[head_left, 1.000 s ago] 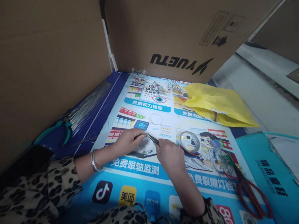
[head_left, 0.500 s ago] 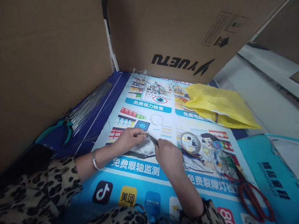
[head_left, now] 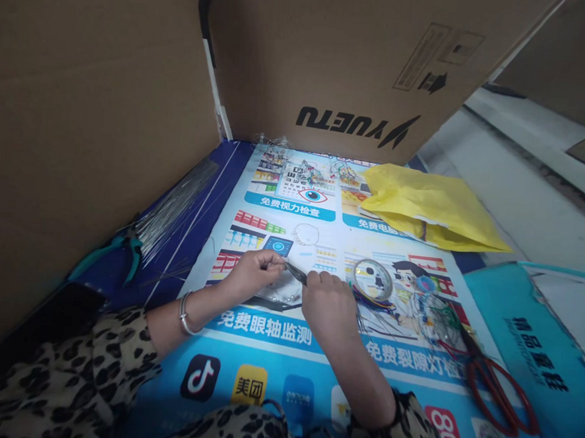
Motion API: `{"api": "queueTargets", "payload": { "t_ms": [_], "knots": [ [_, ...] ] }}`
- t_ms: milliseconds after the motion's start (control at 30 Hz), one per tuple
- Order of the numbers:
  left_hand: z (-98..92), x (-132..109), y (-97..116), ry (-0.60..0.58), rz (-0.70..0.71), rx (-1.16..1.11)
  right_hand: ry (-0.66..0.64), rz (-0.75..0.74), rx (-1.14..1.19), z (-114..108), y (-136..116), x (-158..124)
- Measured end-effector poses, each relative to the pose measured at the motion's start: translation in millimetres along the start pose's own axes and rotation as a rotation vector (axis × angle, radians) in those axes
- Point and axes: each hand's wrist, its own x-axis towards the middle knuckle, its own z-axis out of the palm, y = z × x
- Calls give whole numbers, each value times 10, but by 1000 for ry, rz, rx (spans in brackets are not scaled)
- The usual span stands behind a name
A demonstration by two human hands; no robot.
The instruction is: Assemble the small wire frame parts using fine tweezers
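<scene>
My left hand point(head_left: 262, 273) is closed in a pinch, its fingertips on a beaded wire loop point(head_left: 290, 297) that hangs partly behind the hands. The exact spot it pinches is too small to make out. Wrapped in my right hand point(head_left: 329, 307) is a pair of dark needle-nose pliers point(head_left: 296, 272); their handles are hidden in the palm. The tapered jaws point left and meet the wire at my left fingertips. Beyond the hands, a second beaded wire loop point(head_left: 305, 234) lies flat on the printed sheet point(head_left: 256, 402).
A roll of clear tape point(head_left: 373, 279), tangled coloured wires point(head_left: 435, 317) and red-handled scissors point(head_left: 502, 397) lie right. A yellow bag point(head_left: 432, 204) sits behind them. At left are teal-handled pliers point(head_left: 134, 259) and straight wires point(head_left: 177, 205). Cardboard walls point(head_left: 332, 56) stand at the back and left.
The pliers in my right hand have tilted and turned slightly, with their tips still at my left fingertips. My left hand has barely moved.
</scene>
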Motion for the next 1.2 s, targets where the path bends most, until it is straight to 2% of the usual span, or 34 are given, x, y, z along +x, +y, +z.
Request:
{"api": "queueTargets", "payload": {
  "t_ms": [367,733,1200],
  "knots": [
    [-10,-10,5,-7,13,35,-28,-2,5,14,-23,-5],
    [-24,18,-41,-61,26,13,-187,50,122,-86,19,25],
    [-54,18,-2,-61,27,-15,-2,-37,59,-62,76,16]
  ]
}}
